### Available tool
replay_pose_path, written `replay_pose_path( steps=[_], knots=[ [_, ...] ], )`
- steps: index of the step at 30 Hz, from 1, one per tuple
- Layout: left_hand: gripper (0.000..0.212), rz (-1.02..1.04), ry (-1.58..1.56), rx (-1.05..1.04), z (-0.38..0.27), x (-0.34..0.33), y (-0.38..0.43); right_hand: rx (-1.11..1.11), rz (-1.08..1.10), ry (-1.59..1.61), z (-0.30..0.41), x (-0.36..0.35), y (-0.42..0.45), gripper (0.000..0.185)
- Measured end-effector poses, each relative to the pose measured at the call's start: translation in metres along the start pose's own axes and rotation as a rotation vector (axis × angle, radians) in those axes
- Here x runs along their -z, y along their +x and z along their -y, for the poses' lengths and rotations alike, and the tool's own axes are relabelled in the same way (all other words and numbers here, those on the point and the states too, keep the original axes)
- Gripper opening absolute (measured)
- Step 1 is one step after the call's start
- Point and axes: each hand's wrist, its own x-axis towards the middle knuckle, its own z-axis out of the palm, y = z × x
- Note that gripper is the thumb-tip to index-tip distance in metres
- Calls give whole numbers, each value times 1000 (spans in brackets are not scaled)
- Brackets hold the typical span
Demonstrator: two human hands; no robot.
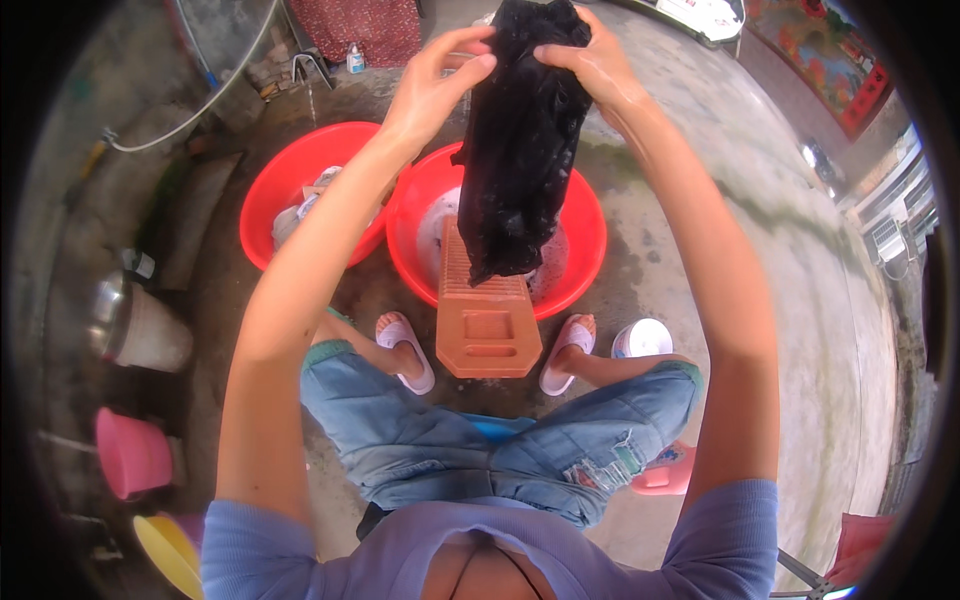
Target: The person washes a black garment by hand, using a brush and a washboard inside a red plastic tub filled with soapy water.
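A wet black cloth garment (525,142) hangs in front of me with a few suds on it. My right hand (600,64) grips its upper right edge, the thumb lying over the front. At the upper left edge is my left hand (442,86), thumb and fingers curved with a gap between them; whether cloth is pinched there is unclear. Below, a brown washboard (487,330) leans in a red basin (589,232) holding sudsy water. The garment's lower end overlaps the board's ridged part and hides some of it.
Left of the washing basin, another red basin (259,180) contains cloth items. A white tub (649,339) sits by my right foot. Along the left stand a metal-topped bucket (154,330) and a pink bucket (135,454). A hose (217,97) arches at upper left, near a bottle (355,60).
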Motion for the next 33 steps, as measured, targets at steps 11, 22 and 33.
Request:
replay_pose_path(
  steps=[11, 22, 33],
  knots=[
    [101, -710, -3, 168, 164, -112, -50, -20, -248, 645, 57, -54, 2, 27],
    [49, -451, -1623, 421, 152, -135, -53, -596, -609, 692, -101, 4, -179, 69],
    [54, -234, -1209, 720, 187, -122, -120, -317, -483, 420, -153, 16, -181, 38]
  ],
)
